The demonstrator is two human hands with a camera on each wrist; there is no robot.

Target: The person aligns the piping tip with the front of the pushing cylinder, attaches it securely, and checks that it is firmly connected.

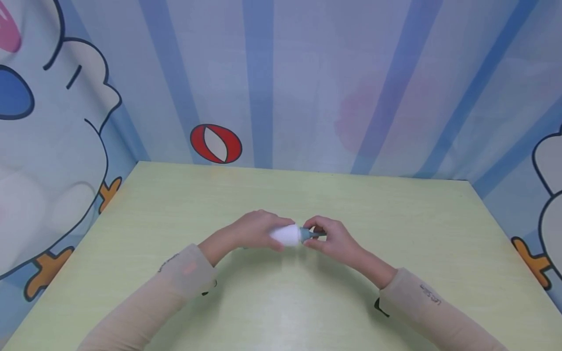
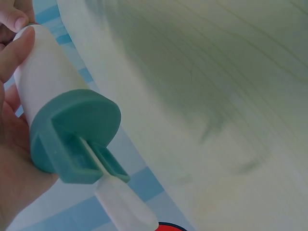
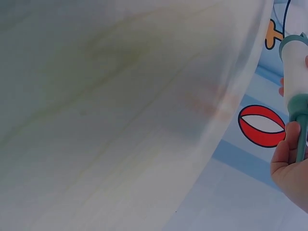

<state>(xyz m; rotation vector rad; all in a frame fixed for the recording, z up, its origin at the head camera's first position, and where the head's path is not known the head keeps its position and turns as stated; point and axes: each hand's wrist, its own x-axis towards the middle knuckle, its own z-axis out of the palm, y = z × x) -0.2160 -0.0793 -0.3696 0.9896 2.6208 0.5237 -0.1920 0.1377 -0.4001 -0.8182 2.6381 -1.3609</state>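
Observation:
Both hands hold one white tube (image 1: 286, 236) with teal ends, tilted above the table. The left hand (image 1: 258, 231) grips the tube's body, its thumb and fingers round the white wall. In the left wrist view, a round teal cap (image 2: 103, 113) with a raised bracket closes the near end, and a white tab (image 2: 126, 204) sticks out of it. At the opposite end, a teal collar (image 3: 298, 104) narrows into a slender teal stem (image 3: 301, 137). The right hand (image 1: 331, 239) pinches this stem between thumb and fingers; its palm side is partly cut off in the right wrist view.
A pale yellow-green table (image 1: 281, 302) lies beneath both forearms. Behind it stands a blue striped backdrop (image 1: 303, 87) with a red-and-white oval print (image 1: 216, 144). Printed cartoon figures fill the side walls, and long beige sleeves (image 1: 149, 302) cover the arms.

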